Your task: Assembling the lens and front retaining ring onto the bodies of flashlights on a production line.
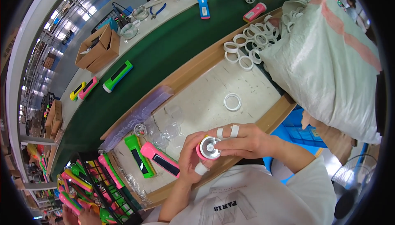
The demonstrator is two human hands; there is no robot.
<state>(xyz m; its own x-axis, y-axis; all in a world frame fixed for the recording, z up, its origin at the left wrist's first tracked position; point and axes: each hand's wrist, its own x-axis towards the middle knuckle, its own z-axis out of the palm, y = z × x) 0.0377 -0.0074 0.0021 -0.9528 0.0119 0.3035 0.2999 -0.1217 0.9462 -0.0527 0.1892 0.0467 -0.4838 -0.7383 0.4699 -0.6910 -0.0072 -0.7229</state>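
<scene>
In the head view, gripping a pink flashlight (208,148) silvery-end-up in the curled left hand (192,160) by the table (205,91), apparently to steady it for the right hand (245,142), touching its rim, unclear whether pinching.

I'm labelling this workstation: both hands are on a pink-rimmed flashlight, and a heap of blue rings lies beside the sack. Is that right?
Not quite: the heap of rings beside the sack is white, not blue, as the head view shows. The left hand and right hand are on the pink-rimmed flashlight.
</scene>
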